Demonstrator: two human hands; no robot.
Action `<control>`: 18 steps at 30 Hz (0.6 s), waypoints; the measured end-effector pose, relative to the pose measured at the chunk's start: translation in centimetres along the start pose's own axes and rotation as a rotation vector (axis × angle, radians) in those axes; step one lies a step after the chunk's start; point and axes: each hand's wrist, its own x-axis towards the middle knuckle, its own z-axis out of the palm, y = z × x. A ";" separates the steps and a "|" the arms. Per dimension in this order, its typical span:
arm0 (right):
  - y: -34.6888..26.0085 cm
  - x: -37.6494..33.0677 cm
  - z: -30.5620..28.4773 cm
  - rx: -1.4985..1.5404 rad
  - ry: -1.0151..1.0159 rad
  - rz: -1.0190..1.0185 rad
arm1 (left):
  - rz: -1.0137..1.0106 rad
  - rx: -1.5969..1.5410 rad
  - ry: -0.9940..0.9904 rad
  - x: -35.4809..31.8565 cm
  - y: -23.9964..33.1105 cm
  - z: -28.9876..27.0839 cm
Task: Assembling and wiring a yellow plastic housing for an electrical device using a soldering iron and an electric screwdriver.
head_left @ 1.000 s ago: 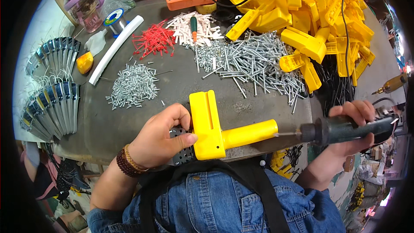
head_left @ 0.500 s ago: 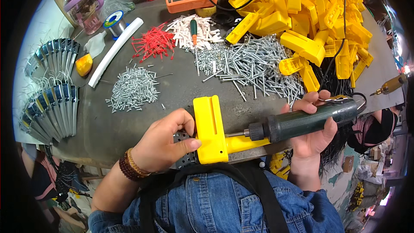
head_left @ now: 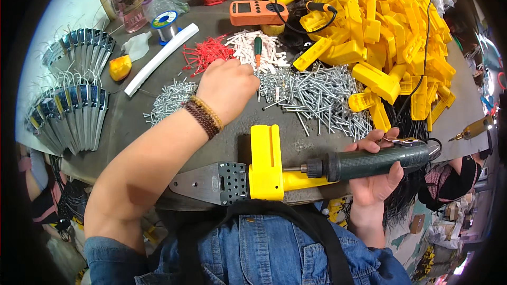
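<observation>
My left hand (head_left: 229, 87) reaches over the table, fingers pinched beside the pile of small nuts (head_left: 272, 85) and the green-handled screwdriver (head_left: 257, 47). Whatever lies between its fingertips is hidden. My right hand (head_left: 372, 179) is wrapped round a dark green electric screwdriver (head_left: 369, 161), its bit pointing left at a yellow T-shaped plastic handle (head_left: 265, 163). That handle lies at the table's near edge, joined to a tapered metal blade (head_left: 203, 183) with a perforated dark plate (head_left: 233, 182).
Long screws (head_left: 327, 100) and yellow plastic parts (head_left: 369, 31) are heaped at right. Short screws (head_left: 171, 100), red pieces (head_left: 203, 55), white sleeves (head_left: 248, 45) and an orange meter (head_left: 256, 12) lie farther left. Metal blades (head_left: 74, 119) fan out at far left.
My left hand has let go of the yellow handle and moved up to the small-parts piles, uncovering the blade. My right hand keeps the electric screwdriver at the handle.
</observation>
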 end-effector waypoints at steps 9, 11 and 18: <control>0.5 0.4 0.2 -0.023 -0.034 0.000 | 0.179 0.171 0.018 0.1 0.1 0.0; 0.2 0.2 0.1 0.005 0.013 -0.025 | 0.021 -0.039 0.007 -0.9 1.1 -1.6; 0.5 0.3 0.3 0.007 -0.026 -0.015 | -0.263 -0.677 0.004 -11.7 5.7 -6.6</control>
